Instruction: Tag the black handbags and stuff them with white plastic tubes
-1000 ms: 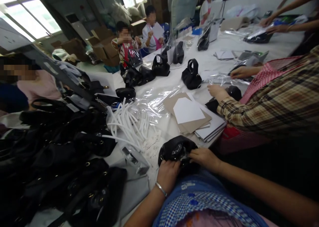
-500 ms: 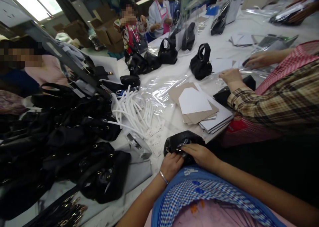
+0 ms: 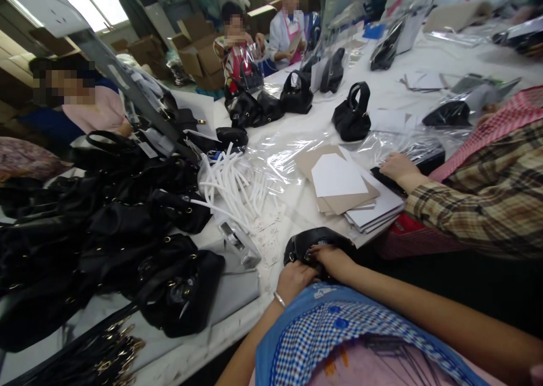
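Observation:
A small black handbag (image 3: pixel 311 241) rests at the near edge of the white table (image 3: pixel 382 98), right in front of me. My left hand (image 3: pixel 296 280) is curled against its near left side, a thin bracelet on the wrist. My right hand (image 3: pixel 333 259) lies over the bag's top with fingers bent onto it. Both hands grip the bag. Its lower part is hidden behind my hands and my blue checked apron.
A heap of black handbags (image 3: pixel 110 228) fills the left. White cords (image 3: pixel 229 191), clear plastic sheet, a tape dispenser (image 3: pixel 240 243) and stacked card sheets (image 3: pixel 343 185) lie ahead. A co-worker's plaid sleeve and hand (image 3: pixel 399 168) reach in from the right. Other people sit at the far end.
The view has tilted down and left, so the table sits higher in frame. My hands stay on the handbag, drawn closer together. The co-worker's hand moved nearer the card stack.

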Tool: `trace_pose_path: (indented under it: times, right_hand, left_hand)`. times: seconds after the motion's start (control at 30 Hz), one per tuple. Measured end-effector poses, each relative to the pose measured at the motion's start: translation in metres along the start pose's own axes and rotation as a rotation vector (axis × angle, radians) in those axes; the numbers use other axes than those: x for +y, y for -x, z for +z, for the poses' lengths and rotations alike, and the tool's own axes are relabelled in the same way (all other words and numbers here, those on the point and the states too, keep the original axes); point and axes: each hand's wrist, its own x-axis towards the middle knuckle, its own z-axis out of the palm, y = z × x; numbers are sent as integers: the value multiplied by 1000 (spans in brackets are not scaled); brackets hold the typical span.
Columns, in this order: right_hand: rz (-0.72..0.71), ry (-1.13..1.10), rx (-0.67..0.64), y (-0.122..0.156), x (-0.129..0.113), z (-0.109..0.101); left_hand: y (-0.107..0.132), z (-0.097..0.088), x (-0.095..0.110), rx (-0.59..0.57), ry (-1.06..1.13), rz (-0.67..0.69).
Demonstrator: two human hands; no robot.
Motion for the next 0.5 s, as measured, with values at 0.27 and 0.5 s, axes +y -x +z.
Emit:
trace_pose_path:
  times: [0.27,0.5]
  right_hand:
    - [-255,-170,121,54,18,2]
    - [-160,58,73,55,23,13]
  left_hand:
    - [4,-41,-13,339,435,-379]
    - [-51,-32,-46,55,422,-384]
